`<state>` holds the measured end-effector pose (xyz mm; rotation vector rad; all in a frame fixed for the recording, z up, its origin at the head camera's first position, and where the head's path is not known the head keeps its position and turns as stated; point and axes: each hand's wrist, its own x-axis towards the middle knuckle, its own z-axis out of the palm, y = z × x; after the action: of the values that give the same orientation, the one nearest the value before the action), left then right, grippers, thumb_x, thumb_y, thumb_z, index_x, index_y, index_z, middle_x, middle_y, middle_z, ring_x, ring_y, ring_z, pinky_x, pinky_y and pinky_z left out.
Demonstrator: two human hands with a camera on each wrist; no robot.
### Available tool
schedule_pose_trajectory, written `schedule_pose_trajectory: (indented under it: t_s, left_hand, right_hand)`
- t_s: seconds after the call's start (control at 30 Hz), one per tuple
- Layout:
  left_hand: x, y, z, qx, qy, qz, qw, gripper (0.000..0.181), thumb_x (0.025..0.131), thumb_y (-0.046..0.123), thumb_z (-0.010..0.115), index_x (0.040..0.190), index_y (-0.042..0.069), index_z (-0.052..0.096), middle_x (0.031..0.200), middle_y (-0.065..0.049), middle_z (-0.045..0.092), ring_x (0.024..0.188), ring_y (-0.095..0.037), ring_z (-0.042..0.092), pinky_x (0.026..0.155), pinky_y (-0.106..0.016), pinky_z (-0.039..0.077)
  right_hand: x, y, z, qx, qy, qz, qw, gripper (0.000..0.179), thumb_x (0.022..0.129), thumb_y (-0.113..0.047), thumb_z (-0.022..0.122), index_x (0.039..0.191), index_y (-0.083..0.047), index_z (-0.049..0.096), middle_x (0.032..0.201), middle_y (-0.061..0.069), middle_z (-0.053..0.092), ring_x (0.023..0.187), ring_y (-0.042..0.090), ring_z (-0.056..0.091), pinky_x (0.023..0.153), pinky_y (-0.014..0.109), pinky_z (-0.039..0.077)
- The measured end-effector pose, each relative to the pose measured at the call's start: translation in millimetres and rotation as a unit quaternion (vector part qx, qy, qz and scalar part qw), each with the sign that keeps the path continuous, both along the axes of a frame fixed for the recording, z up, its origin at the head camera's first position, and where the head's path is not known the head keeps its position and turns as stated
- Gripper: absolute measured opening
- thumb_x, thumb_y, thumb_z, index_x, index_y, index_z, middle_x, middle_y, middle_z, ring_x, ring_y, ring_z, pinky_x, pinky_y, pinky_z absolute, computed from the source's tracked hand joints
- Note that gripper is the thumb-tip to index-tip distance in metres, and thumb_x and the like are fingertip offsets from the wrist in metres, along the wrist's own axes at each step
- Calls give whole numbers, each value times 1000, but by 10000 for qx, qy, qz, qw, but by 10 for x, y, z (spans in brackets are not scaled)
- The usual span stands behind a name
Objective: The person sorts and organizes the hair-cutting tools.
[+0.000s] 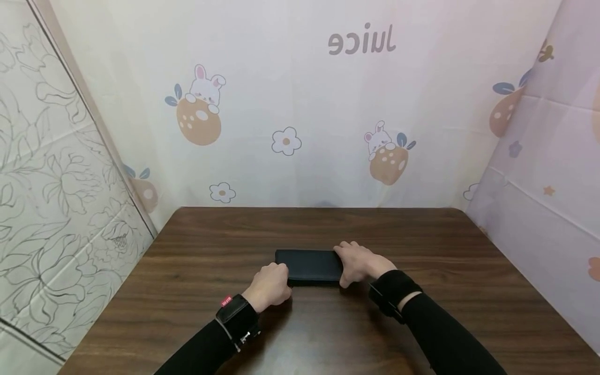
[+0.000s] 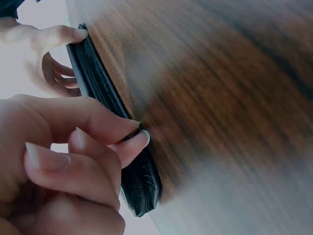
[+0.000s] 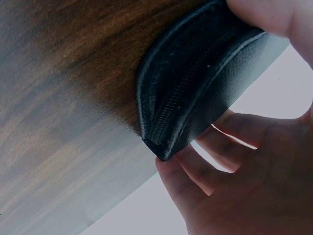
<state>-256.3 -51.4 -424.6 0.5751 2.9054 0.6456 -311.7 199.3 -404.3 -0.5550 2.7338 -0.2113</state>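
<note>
A flat black zip wallet lies on the wooden table in front of me, its long side toward me. My left hand is at the wallet's left part, with thumb and finger pinched together at the zipper edge. In the left wrist view those fingertips meet over the zipper and hide what lies between them, likely the zip pull. My right hand grips the right end, thumb on the near edge and fingers spread round the far side. The right wrist view shows closed zipper teeth along the rounded corner.
The brown table reaches out on all sides of the wallet. A printed curtain hangs behind its far edge, another cloth stands at the right, and a flower-patterned panel borders the left.
</note>
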Motion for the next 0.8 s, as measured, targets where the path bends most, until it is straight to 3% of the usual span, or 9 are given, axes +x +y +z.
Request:
schedule_pose_trajectory:
  t_s: [0.33,0.8]
  left_hand:
    - [23,-16,-8,-66,84,81,9999,36,86,0,66,62,14,44,57,4,29,48,-13,31,46,-29,27]
    - [39,-50,-7,236,-231,126,9994,35,88,-1,66,64,14,45,54,4,26,46,-12,28,46,-29,24]
  right_hand:
    - [2,-1,26,-30,2,68,10000,91,75,-19,86,150,4,41,149,21,43,135,42,41,108,56,37]
    - [9,5,-6,-10,13,-26,10000,90,74,-18,86,150,2,42,150,20,44,134,40,42,106,54,39]
